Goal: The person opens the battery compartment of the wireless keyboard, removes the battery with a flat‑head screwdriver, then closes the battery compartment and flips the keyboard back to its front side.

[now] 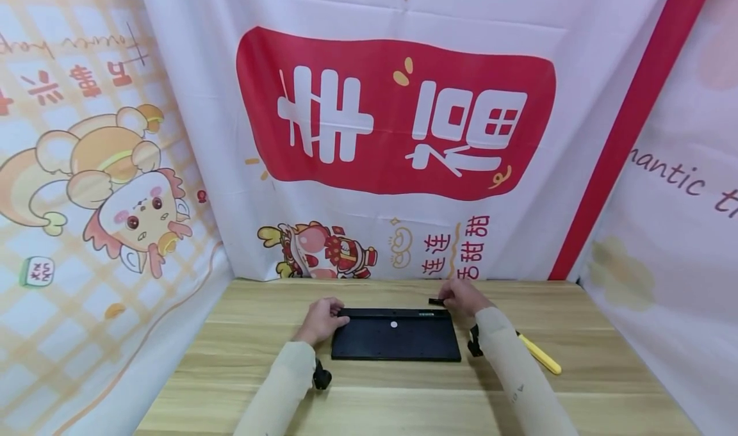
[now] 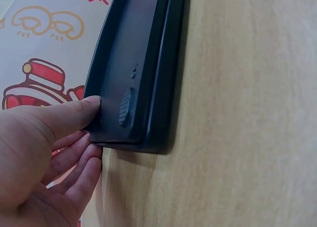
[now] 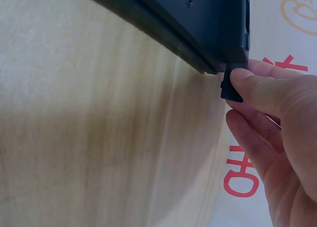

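A black keyboard (image 1: 394, 340) lies underside up on the table, with a small white round sticker near its middle and a raised bar along the far edge. Its keys are out of sight. My left hand (image 1: 319, 321) pinches the far left corner, thumb on top and fingers beneath, close to a ribbed rubber foot (image 2: 126, 107). Between thumb and fingers, my right hand (image 1: 463, 296) holds a small black cover (image 3: 231, 88) just past the bar's far right end. A green patch (image 1: 426, 314) shows in the bar near that end.
To the right lies a yellow-handled tool (image 1: 541, 354), its other end hidden by my right sleeve. The wooden table (image 1: 230, 372) meets a printed cloth (image 1: 398, 244) at the back, and more cloth hangs on both sides.
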`<state>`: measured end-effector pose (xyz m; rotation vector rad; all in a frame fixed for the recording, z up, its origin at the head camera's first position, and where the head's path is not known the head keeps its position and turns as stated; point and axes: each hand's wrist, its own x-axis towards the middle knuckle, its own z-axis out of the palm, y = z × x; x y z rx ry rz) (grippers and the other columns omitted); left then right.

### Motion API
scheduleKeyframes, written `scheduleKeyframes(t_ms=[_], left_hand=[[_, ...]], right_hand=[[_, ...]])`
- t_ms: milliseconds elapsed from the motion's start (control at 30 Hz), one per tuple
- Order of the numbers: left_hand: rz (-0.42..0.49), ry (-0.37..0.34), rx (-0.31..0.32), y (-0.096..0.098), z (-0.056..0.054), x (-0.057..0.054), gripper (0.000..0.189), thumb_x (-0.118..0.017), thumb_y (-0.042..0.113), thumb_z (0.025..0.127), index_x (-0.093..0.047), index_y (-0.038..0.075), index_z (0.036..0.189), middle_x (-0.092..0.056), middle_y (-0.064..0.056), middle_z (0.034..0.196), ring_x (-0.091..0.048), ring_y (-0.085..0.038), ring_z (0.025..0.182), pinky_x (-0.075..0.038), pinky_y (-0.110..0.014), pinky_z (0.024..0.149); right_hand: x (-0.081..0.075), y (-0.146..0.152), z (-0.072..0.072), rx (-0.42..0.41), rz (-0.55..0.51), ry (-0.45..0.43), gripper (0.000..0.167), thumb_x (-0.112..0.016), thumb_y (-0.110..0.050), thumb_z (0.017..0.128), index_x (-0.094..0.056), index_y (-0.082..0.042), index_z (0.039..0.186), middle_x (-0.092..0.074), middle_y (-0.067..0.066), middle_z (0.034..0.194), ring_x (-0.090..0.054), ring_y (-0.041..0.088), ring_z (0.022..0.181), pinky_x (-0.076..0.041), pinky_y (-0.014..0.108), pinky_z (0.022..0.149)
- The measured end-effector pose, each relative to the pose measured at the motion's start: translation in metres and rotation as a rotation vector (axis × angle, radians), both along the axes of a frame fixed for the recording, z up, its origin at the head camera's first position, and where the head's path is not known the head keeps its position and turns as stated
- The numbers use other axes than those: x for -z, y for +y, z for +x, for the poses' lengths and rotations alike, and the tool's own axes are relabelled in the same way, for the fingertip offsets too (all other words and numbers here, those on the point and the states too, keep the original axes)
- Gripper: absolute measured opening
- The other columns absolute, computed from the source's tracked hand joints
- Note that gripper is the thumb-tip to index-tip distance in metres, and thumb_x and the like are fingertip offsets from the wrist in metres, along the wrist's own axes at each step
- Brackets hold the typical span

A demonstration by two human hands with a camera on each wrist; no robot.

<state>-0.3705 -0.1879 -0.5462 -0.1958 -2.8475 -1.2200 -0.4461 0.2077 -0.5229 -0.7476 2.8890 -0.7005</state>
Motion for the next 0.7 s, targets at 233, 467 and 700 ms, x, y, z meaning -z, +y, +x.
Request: scheduleKeyframes(t_ms=[233, 467, 700], left_hand=[[-0.005, -0.005, 0.006, 0.001, 0.001, -0.002, 0.031, -0.080, 0.012, 0.094, -0.074, -0.002, 0.122, -0.075, -0.016, 0.117, -0.071, -0.031, 0.109, -0.060, -0.049, 0.097], [0.014, -0.013, 0.012, 0.003, 0.000, 0.004, 0.032, -0.080, 0.012, 0.094, -0.073, -0.001, 0.122, -0.075, -0.015, 0.117, -0.070, -0.030, 0.109, -0.060, -0.050, 0.098], [0.008, -0.009, -0.009, -0.001, -0.001, 0.004, 0.032, -0.080, 0.012, 0.094, -0.073, 0.000, 0.124, -0.075, -0.015, 0.119, -0.070, -0.030, 0.110, -0.059, -0.050, 0.098]], right_hand=[[0.009, 0.003, -0.002, 0.009, 0.012, 0.022, 0.014, -0.078, 0.003, 0.090, -0.081, -0.010, 0.096, -0.077, 0.007, 0.093, -0.070, 0.016, 0.089, -0.063, 0.039, 0.081], [-0.002, 0.013, 0.010, 0.015, 0.024, 0.098, 0.014, -0.076, 0.002, 0.093, -0.079, 0.002, 0.107, -0.078, 0.014, 0.103, -0.073, 0.026, 0.094, -0.063, 0.045, 0.085], [-0.044, 0.040, 0.035, 0.023, 0.037, 0.140, 0.024, -0.079, -0.004, 0.092, -0.076, 0.005, 0.114, -0.077, 0.020, 0.109, -0.073, 0.031, 0.099, -0.062, 0.049, 0.091]])
